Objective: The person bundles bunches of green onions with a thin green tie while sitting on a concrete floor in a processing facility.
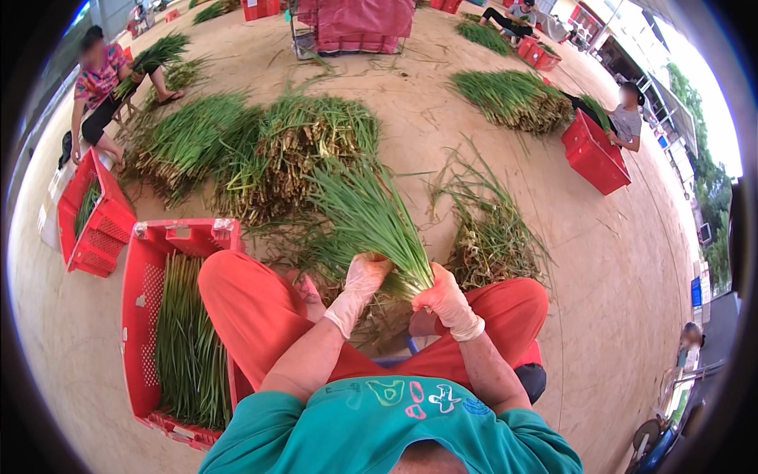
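Between my knees I hold a bunch of long green chives (375,217), leaves pointing away from me and pale stem ends towards me. My left hand (367,278), in a thin pale glove, is closed on the left side of the bunch near its base. Gloved likewise, my right hand (444,299) grips the stem ends, its thumb along them. A red crate (140,316) stands by my left knee, with chives (189,340) laid lengthwise inside. Beyond my hands lies a big heap of untidy chives (308,142), brown at the roots.
Loose trimmed leaves (493,237) lie in a pile beyond my right knee. A second red crate (99,221) stands far left beside a seated person (103,87). At the right, another person sits by a red crate (596,154) near more chives (517,101). A red-covered cart (355,28) stands ahead.
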A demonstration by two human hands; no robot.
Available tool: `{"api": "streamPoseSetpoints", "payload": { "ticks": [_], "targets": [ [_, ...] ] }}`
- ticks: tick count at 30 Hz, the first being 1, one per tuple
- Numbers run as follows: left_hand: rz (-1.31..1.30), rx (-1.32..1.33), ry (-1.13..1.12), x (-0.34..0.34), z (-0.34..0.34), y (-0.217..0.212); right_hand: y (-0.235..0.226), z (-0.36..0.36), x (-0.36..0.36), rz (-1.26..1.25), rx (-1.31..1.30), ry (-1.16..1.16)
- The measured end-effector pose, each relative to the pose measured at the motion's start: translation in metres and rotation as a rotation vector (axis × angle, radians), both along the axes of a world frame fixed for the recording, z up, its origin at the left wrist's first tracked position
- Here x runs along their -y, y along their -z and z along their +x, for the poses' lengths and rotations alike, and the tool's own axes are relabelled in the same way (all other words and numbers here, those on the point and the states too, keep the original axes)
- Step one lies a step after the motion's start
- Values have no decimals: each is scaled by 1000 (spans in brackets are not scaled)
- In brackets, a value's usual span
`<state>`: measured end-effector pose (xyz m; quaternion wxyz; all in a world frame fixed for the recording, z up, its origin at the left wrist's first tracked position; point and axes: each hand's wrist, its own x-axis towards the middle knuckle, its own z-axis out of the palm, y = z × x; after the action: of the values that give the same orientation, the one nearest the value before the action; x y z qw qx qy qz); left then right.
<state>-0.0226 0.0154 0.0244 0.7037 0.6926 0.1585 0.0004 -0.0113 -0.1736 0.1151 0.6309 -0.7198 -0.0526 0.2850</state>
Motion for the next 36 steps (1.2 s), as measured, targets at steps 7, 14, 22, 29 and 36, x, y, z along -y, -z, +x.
{"api": "streamPoseSetpoints", "payload": {
  "ticks": [7, 14, 22, 29, 36],
  "targets": [
    [1, -62, -444, -65, 10, 14, 8, 10, 10, 19, -44, 54],
    [162, 80, 149, 7, -15, -42, 11, 9, -1, 64, -72, 66],
    [536, 144, 167, 16, -11, -40, 13, 4, 0, -1, -14, 82],
    [251, 212, 187, -2, -3, 23, 7, -5, -10, -2, -3, -3],
    [523, -127, -329, -112, 6, 26, 17, 12, 17, 30, -55, 39]
  ]
}}
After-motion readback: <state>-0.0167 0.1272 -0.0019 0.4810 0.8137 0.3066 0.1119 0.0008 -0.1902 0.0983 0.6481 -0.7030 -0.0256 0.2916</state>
